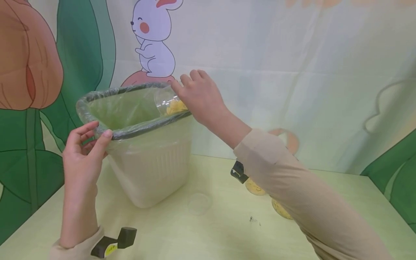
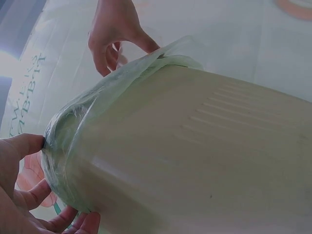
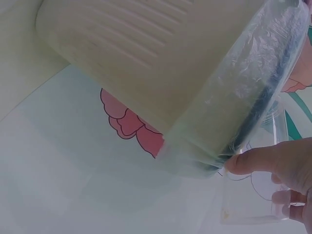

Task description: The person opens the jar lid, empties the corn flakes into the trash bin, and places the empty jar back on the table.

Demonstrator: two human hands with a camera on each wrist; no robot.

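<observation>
A clear cup (image 1: 163,98) with yellow pieces (image 1: 176,107) inside tilts into the lined bin (image 1: 152,169), the right hand (image 1: 202,95) curled around it. The left hand (image 1: 85,148) grips the bin's rim. Between and below both hands, a clear disc (image 1: 199,203) lies on the table (image 1: 182,234); yellow-filled containers (image 1: 255,187) sit beneath the right forearm.

Up on the printed backdrop (image 2: 234,34) I can see green lettering (image 2: 30,92), turned sideways in the left wrist view; a double B seems to stand in one line, but the words are too blurred to read whole. The yellow sticker (image 1: 111,250) on the black bracket (image 1: 109,241) at the left sleeve (image 1: 78,248) bears dark marks too small to make out.
</observation>
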